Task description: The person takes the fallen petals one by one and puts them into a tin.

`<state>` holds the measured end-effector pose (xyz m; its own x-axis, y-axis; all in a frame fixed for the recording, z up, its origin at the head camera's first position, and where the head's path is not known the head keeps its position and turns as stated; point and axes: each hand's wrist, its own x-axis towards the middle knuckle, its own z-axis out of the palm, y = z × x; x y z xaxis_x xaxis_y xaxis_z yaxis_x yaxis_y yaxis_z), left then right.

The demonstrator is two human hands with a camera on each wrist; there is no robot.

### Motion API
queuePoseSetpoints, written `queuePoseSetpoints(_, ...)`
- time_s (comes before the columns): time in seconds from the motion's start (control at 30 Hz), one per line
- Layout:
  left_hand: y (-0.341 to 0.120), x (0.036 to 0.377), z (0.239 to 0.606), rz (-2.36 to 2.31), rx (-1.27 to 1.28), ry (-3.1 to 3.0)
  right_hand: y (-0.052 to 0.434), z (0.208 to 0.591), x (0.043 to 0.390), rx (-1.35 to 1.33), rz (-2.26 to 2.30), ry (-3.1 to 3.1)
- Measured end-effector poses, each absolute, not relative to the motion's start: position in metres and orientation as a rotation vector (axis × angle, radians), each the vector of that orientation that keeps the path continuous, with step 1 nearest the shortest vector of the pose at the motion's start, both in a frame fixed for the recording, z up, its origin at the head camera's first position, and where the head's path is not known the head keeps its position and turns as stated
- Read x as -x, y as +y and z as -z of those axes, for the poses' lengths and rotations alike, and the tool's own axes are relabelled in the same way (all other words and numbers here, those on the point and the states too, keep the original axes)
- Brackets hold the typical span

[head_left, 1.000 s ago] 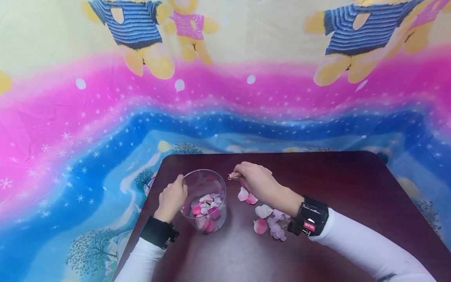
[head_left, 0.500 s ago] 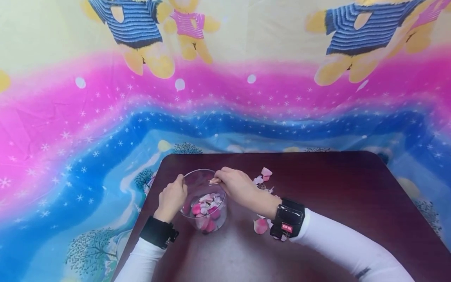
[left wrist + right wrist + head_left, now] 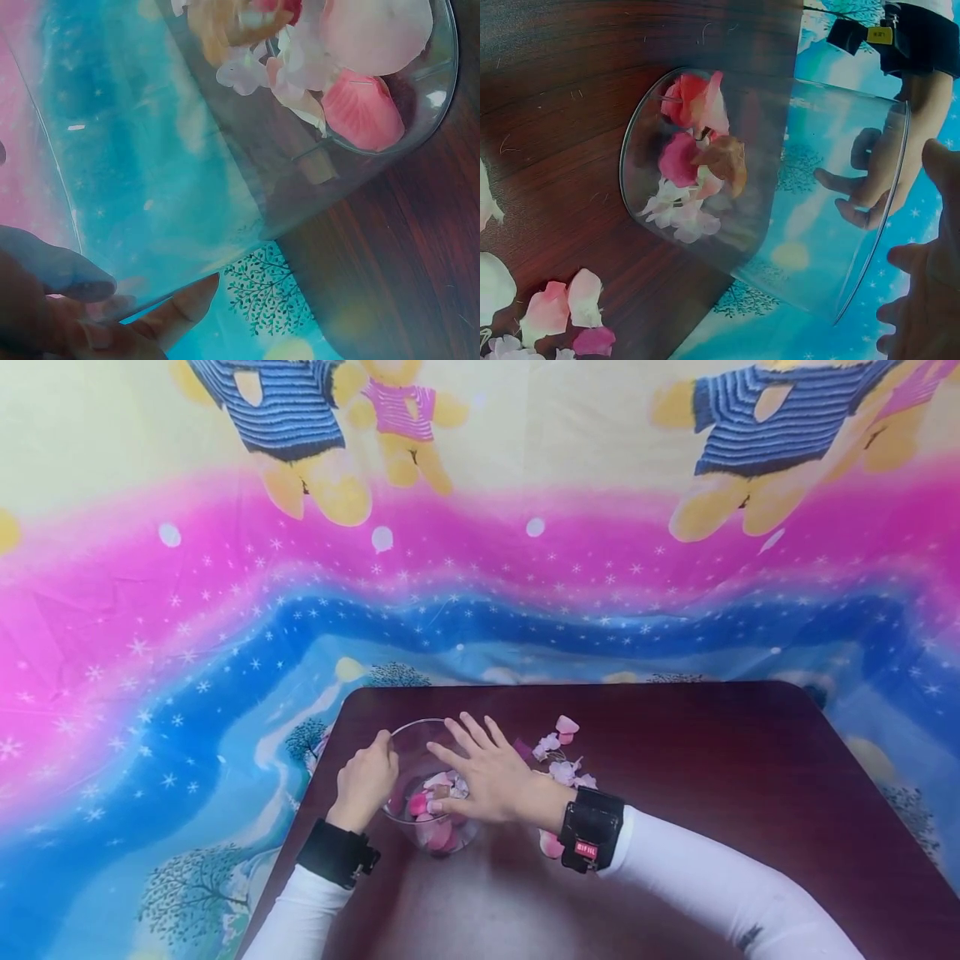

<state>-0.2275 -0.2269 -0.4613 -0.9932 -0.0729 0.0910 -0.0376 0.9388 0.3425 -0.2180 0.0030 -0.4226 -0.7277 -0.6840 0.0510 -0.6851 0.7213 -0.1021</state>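
You are looking down at a dark wooden worktop (image 3: 675, 760) set against a bright printed cloth (image 3: 225, 610) of pink and blue bands with cartoon bears.

Your left hand (image 3: 366, 783) has its grip closed on the clear glass jar (image 3: 429, 781): fingers curl around its left wall near the rim, and the left wrist view shows a fingertip and thumb pressed against the glass. The jar stands upright on the worktop near its left front part, long axis vertical, mouth pointing straight up.

Your right hand (image 3: 487, 777) has its grip open, fingers straight and spread, holding nothing. It lies over the jar's mouth from the right, fingertips pointing toward the far left. You cannot tell from these views whether the palm touches the rim.

Inside the jar, petals (image 3: 694, 157) lie piled on the bottom: deep pink, pale pink, white and one brownish piece. The pile fills only the lowest part of the jar.

Just right of the jar, loose petals (image 3: 558, 752) lie scattered on the worktop, partly hidden under your right wrist. The right wrist view shows a few of them, pink and white, near the jar's base but apart from it.

Both wrists carry black straps over white sleeves.
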Motion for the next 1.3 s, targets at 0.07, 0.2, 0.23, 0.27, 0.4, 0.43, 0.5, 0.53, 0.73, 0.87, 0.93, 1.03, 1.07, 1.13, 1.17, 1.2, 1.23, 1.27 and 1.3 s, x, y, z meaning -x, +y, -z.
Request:
queuePoseSetpoints(0.07, -0.227, 0.228, 0.462, 0.520, -0.092, -2.992, 0.004, 0.422, 0.217, -1.168, -0.186, -2.903)
queuePoseSetpoints(0.2, -0.227, 0.227, 0.462, 0.527, -0.096, -2.994, 0.006, 0.422, 0.216, -1.187, -0.193, -2.903)
queuePoseSetpoints(0.23, -0.227, 0.227, 0.462, 0.530, -0.096, -2.994, 0.006, 0.422, 0.216, -1.191, -0.198, -2.910)
queuePoseSetpoints(0.27, -0.227, 0.227, 0.462, 0.535, -0.092, -2.993, 0.007, 0.422, 0.216, -1.195, -0.207, -2.910)
queuePoseSetpoints(0.4, -0.227, 0.227, 0.462, 0.540, -0.088, -2.993, 0.009, 0.423, 0.216, -1.196, -0.234, -2.911)
queuePoseSetpoints(0.43, -0.227, 0.227, 0.462, 0.541, -0.085, -2.994, 0.011, 0.423, 0.216, -1.194, -0.235, -2.909)
queuePoseSetpoints(0.5, -0.228, 0.228, 0.462, 0.538, -0.085, -2.995, 0.014, 0.423, 0.217, -1.185, -0.245, -2.906)
queuePoseSetpoints(0.53, -0.228, 0.228, 0.461, 0.537, -0.085, -2.996, 0.016, 0.423, 0.217, -1.177, -0.254, -2.904)
queuePoseSetpoints(0.73, -0.228, 0.229, 0.460, 0.525, -0.096, -3.012, 0.031, 0.421, 0.225, -1.110, -0.338, -2.895)
queuePoseSetpoints(0.87, -0.228, 0.229, 0.460, 0.525, -0.097, -3.019, 0.043, 0.422, 0.235, -1.047, -0.375, -2.909)
queuePoseSetpoints(0.93, -0.227, 0.229, 0.459, 0.527, -0.098, -3.024, 0.050, 0.423, 0.240, -1.011, -0.401, -2.922)
queuePoseSetpoints(1.03, -0.227, 0.228, 0.459, 0.529, -0.099, -3.030, 0.062, 0.425, 0.248, -0.958, -0.403, -2.937)
queuePoseSetpoints(1.07, -0.227, 0.228, 0.459, 0.529, -0.100, -3.032, 0.065, 0.426, 0.251, -0.940, -0.397, -2.944)
queuePoseSetpoints(1.13, -0.227, 0.228, 0.458, 0.530, -0.100, -3.035, 0.073, 0.428, 0.255, -0.906, -0.385, -2.960)
queuePoseSetpoints(1.17, -0.227, 0.228, 0.458, 0.529, -0.099, -3.035, 0.076, 0.429, 0.257, -0.891, -0.364, -2.967)
queuePoseSetpoints(1.2, -0.227, 0.228, 0.459, 0.530, -0.098, -3.035, 0.080, 0.429, 0.259, -0.879, -0.363, -2.977)
queuePoseSetpoints(1.23, -0.227, 0.228, 0.459, 0.529, -0.097, -3.036, 0.083, 0.431, 0.262, -0.867, -0.360, -2.984)
queuePoseSetpoints(1.27, -0.227, 0.228, 0.459, 0.530, -0.097, -3.035, 0.086, 0.432, 0.264, -0.857, -0.360, -2.987)
queuePoseSetpoints(1.3, -0.227, 0.228, 0.459, 0.532, -0.097, -3.036, 0.089, 0.434, 0.266, -0.846, -0.365, -2.993)
